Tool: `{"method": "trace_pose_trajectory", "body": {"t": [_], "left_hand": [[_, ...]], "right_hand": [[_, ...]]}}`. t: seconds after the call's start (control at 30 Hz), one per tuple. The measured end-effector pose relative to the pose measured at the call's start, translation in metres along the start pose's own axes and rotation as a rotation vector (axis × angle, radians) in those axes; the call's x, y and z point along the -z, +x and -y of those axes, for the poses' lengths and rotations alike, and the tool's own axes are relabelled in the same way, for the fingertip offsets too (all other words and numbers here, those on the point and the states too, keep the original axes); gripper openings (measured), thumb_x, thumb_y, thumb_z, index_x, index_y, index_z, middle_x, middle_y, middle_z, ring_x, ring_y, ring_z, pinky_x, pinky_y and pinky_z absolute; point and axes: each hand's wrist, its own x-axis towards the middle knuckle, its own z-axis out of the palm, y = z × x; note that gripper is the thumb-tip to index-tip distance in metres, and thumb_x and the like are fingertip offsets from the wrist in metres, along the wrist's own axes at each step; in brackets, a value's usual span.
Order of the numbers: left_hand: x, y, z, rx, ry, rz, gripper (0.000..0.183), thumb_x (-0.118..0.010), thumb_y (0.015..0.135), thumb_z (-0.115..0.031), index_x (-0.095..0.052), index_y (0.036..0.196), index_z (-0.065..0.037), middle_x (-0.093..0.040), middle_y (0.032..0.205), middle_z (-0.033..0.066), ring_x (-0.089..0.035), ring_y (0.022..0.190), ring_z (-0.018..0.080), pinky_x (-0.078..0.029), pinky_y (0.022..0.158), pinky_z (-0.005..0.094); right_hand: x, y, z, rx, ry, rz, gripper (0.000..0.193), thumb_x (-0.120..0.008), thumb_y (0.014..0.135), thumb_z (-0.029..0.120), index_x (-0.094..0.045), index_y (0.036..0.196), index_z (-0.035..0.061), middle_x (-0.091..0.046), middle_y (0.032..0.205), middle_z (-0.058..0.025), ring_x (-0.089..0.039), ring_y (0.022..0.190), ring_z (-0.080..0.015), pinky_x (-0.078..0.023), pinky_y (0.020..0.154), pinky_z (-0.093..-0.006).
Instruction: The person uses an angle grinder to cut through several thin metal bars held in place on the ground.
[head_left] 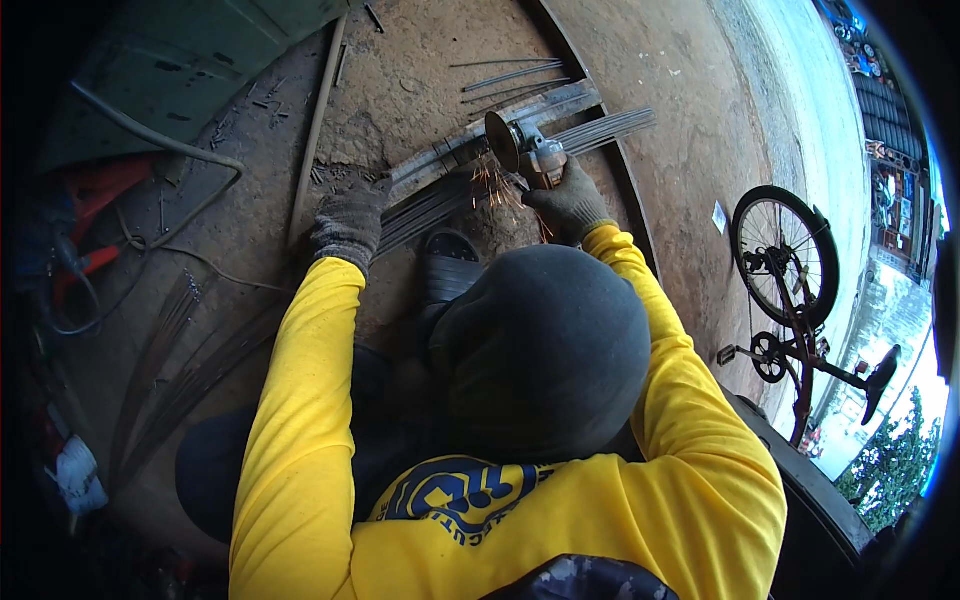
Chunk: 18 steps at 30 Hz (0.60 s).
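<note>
My right hand (570,203), in a grey-brown work glove, grips an angle grinder (540,158). Its disc (503,142) stands over the metal, and orange sparks (488,185) spray down. At the left end of a bundle of thin metal rods (430,213), my gloved left hand (350,220) is closed around the rods; its fingertips are partly hidden. The rods slant up to the right, beside a grey metal bar (555,103). Just below them is a dark sandal (450,262).
A large dark rounded shape (540,350) lies between my yellow sleeves. Loose rods (515,78) lie beyond the bar. A long steel edge (630,180) crosses the ground. Cables (190,150) and red-handled clamps (95,262) are at left. A bicycle (790,270) is at right.
</note>
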Motion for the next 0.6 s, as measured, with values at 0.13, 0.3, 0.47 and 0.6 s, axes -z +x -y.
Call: {"method": "trace_pose_trajectory", "body": {"t": [0.13,0.3,0.47,0.6], "left_hand": [[0.003,0.002,-0.004,0.2,-0.183,0.074,0.061,-0.043,0.103,-0.062,-0.062,0.127,-0.008,-0.069,0.117,0.0259,-0.066,0.111,0.0461,-0.053,0.093,0.0564],[0.0,0.001,-0.002,0.188,-0.2,0.08,0.065,-0.045,0.1,-0.066,-0.06,0.13,-0.01,-0.067,0.122,0.0262,-0.064,0.114,0.0479,-0.05,0.096,0.0582],[-0.026,0.009,0.012,0.014,-0.111,0.015,0.062,-0.047,0.101,-0.062,-0.06,0.131,-0.01,-0.067,0.125,0.0249,-0.064,0.115,0.0477,-0.05,0.097,0.0571],[-0.032,0.013,0.016,0.045,-0.238,-0.013,0.059,-0.047,0.102,-0.061,-0.061,0.13,-0.011,-0.067,0.124,0.026,-0.064,0.114,0.0481,-0.05,0.096,0.0571]], "right_hand": [[0.0,0.002,0.001,0.014,-0.077,-0.033,0.093,-0.088,0.065,0.035,-0.049,0.143,0.0026,-0.065,0.132,-0.0261,-0.065,0.122,-0.0404,-0.05,0.106,-0.0434],[0.002,0.007,0.0,0.041,-0.075,-0.019,0.094,-0.089,0.064,0.036,-0.049,0.142,0.0019,-0.066,0.13,-0.0269,-0.065,0.121,-0.041,-0.051,0.105,-0.0432],[0.0,0.01,-0.001,0.02,-0.066,-0.011,0.096,-0.09,0.064,0.037,-0.048,0.143,0.0016,-0.066,0.129,-0.0272,-0.064,0.121,-0.042,-0.05,0.105,-0.0438],[-0.004,0.018,-0.008,0.026,-0.11,-0.022,0.096,-0.091,0.065,0.035,-0.046,0.143,0.0015,-0.066,0.129,-0.0282,-0.064,0.121,-0.0435,-0.051,0.103,-0.0454]]}}
